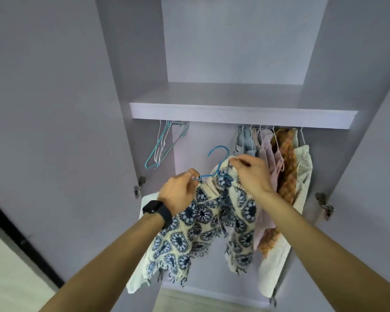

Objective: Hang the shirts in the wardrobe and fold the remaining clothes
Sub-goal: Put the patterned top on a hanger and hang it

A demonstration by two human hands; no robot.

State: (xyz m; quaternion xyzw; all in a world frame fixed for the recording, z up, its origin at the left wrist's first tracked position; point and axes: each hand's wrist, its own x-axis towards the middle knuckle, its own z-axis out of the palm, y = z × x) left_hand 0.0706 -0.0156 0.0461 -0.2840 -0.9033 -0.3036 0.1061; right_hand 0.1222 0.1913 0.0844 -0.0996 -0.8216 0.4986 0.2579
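A cream shirt with a dark blue floral print (208,224) hangs from both my hands in front of the open wardrobe (241,113). A blue hanger (218,158) pokes out of its top, hook up, below the rail. My left hand (178,194), with a black watch on the wrist, pinches the shirt's left shoulder at the hanger's arm. My right hand (251,174) pinches the fabric at the right shoulder near the hook. The hanger's lower part is hidden inside the shirt.
Several empty hangers (162,145) dangle at the rail's left end. Several hung garments (279,163), pale blue, pink, orange check and white, fill the right side. A shelf sits above the rail. Both doors (54,131) stand open. White cloth (148,199) shows behind my left wrist.
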